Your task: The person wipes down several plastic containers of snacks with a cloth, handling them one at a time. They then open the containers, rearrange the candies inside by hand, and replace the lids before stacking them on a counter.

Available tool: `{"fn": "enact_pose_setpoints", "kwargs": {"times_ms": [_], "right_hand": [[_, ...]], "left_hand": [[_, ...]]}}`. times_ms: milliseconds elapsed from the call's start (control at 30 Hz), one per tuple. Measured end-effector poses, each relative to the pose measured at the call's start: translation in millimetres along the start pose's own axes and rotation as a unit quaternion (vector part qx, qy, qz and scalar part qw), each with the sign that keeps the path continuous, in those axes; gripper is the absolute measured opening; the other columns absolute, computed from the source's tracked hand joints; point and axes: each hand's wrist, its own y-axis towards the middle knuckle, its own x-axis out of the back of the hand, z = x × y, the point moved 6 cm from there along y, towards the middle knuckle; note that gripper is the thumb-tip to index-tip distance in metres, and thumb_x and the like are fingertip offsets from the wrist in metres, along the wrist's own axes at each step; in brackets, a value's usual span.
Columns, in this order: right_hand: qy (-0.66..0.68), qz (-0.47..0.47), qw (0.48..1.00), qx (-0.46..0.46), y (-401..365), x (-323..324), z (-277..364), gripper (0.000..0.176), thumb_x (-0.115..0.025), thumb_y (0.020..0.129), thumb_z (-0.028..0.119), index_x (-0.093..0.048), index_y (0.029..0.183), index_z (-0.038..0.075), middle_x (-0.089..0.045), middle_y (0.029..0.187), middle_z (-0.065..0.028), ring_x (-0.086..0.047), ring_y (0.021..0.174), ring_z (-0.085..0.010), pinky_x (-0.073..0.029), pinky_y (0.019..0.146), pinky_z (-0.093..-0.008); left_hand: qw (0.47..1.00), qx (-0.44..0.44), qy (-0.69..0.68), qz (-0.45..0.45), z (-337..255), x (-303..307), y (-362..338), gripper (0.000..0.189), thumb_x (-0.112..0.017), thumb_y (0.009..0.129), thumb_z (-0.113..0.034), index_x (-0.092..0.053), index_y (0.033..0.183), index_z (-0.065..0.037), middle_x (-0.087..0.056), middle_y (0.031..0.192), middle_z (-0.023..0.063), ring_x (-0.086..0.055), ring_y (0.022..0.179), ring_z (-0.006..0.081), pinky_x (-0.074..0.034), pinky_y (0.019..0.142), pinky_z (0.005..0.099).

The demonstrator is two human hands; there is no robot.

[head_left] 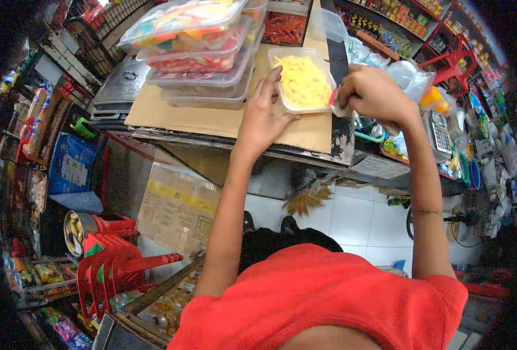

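Observation:
A clear plastic container [303, 81] filled with yellow strips sits on the cardboard-topped counter. My left hand [262, 119] rests against its left side, fingers stretched along the rim and thumb spread near the front corner. At the container's right edge, my right hand [375, 96] is closed around a small cloth [339, 105], whitish with a pink part; much of it is hidden by the fingers. Left of the container rises a stack of lidded clear containers [203, 55] with red and multicoloured contents.
Cardboard [183, 122] covers the counter top. Behind stands a container of red contents [284, 29]. A calculator [438, 134] and plastic bags [407, 81] lie to the right. Below left are stacked red plastic chairs [110, 262] and a cardboard box [177, 204].

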Motion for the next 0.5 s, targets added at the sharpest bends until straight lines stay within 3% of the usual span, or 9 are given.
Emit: {"fn": "enact_pose_setpoints", "kwargs": {"times_ms": [33, 67, 100, 167, 200, 233, 367, 500], "right_hand": [[-0.053, -0.016, 0.998, -0.027, 1.8, 3.9, 2.7, 0.020, -0.056, 0.064, 0.010, -0.071, 0.077, 0.007, -0.065, 0.080, -0.0132, -0.060, 0.078, -0.0304, -0.048, 0.074, -0.0380], [0.011, -0.038, 0.998, 0.054, 10.0, -0.7, 3.1, 0.022, -0.056, 0.066, 0.010, -0.071, 0.082, 0.006, -0.065, 0.083, -0.0149, -0.061, 0.074, -0.0329, -0.049, 0.074, -0.0394], [0.011, -0.037, 0.998, 0.054, 13.4, -9.8, 5.7, 0.022, -0.056, 0.066, 0.010, -0.071, 0.082, 0.006, -0.065, 0.083, -0.0149, -0.061, 0.074, -0.0329, -0.049, 0.074, -0.0394], [0.124, -0.133, 0.976, 0.116, 20.2, -15.0, 23.9, 0.025, -0.055, 0.067, 0.009, -0.069, 0.088, 0.006, -0.066, 0.087, -0.0139, -0.060, 0.078, -0.0319, -0.048, 0.078, -0.0389], [0.110, -0.091, 0.980, 0.139, 19.5, -29.9, 31.7, 0.028, -0.054, 0.068, 0.007, -0.068, 0.092, 0.005, -0.066, 0.095, -0.0121, -0.059, 0.085, -0.0296, -0.047, 0.082, -0.0378], [0.112, -0.108, 0.979, 0.134, 15.6, -31.4, 37.1, 0.027, -0.054, 0.068, 0.006, -0.068, 0.092, 0.005, -0.065, 0.099, -0.0103, -0.057, 0.091, -0.0284, -0.045, 0.085, -0.0371], [0.136, -0.063, 0.975, 0.162, -7.3, -24.9, 18.9, 0.023, -0.055, 0.066, 0.003, -0.068, 0.085, 0.002, -0.065, 0.096, -0.0103, -0.056, 0.092, -0.0298, -0.043, 0.086, -0.0377], [0.140, 0.038, 0.989, -0.024, -19.4, -14.6, -35.0, 0.019, -0.056, 0.064, 0.004, -0.068, 0.078, 0.001, -0.065, 0.094, -0.0137, -0.060, 0.087, -0.0310, -0.046, 0.083, -0.0367]], "left_hand": [[1.000, 0.010, -0.020, 0.002, 2.7, -1.1, 0.2, 0.093, -0.080, 0.060, -0.006, -0.030, 0.138, -0.011, -0.047, 0.127, 0.0184, -0.050, 0.115, 0.0292, -0.047, 0.093, 0.0389], [0.999, 0.021, -0.040, 0.004, 4.9, -2.1, 0.1, 0.093, -0.080, 0.060, -0.007, -0.031, 0.138, -0.011, -0.048, 0.126, 0.0184, -0.051, 0.114, 0.0294, -0.047, 0.092, 0.0390], [0.999, 0.022, -0.040, 0.005, 6.0, -2.8, -0.6, 0.093, -0.080, 0.060, -0.007, -0.031, 0.138, -0.011, -0.048, 0.126, 0.0184, -0.051, 0.114, 0.0294, -0.047, 0.092, 0.0390], [0.999, 0.018, -0.049, -0.001, 5.5, -1.7, -0.8, 0.089, -0.079, 0.061, -0.005, -0.032, 0.137, -0.010, -0.048, 0.126, 0.0184, -0.052, 0.113, 0.0293, -0.047, 0.092, 0.0387], [0.999, 0.019, -0.049, -0.002, 6.1, -1.6, -0.8, 0.089, -0.079, 0.061, -0.005, -0.032, 0.137, -0.010, -0.048, 0.126, 0.0184, -0.052, 0.113, 0.0293, -0.047, 0.092, 0.0387], [0.999, 0.005, -0.037, -0.008, 5.1, -0.8, -0.9, 0.086, -0.076, 0.062, -0.005, -0.032, 0.136, -0.008, -0.049, 0.121, 0.0192, -0.054, 0.108, 0.0312, -0.048, 0.090, 0.0382], [1.000, -0.019, -0.014, -0.018, 1.7, -0.4, -1.6, 0.080, -0.074, 0.064, -0.006, -0.034, 0.133, -0.006, -0.051, 0.115, 0.0200, -0.055, 0.102, 0.0344, -0.047, 0.088, 0.0378], [1.000, 0.012, -0.011, 0.015, 5.6, -3.0, -1.6, 0.078, -0.077, 0.064, -0.009, -0.038, 0.132, -0.007, -0.049, 0.123, 0.0186, -0.053, 0.111, 0.0313, -0.047, 0.092, 0.0382]]}}
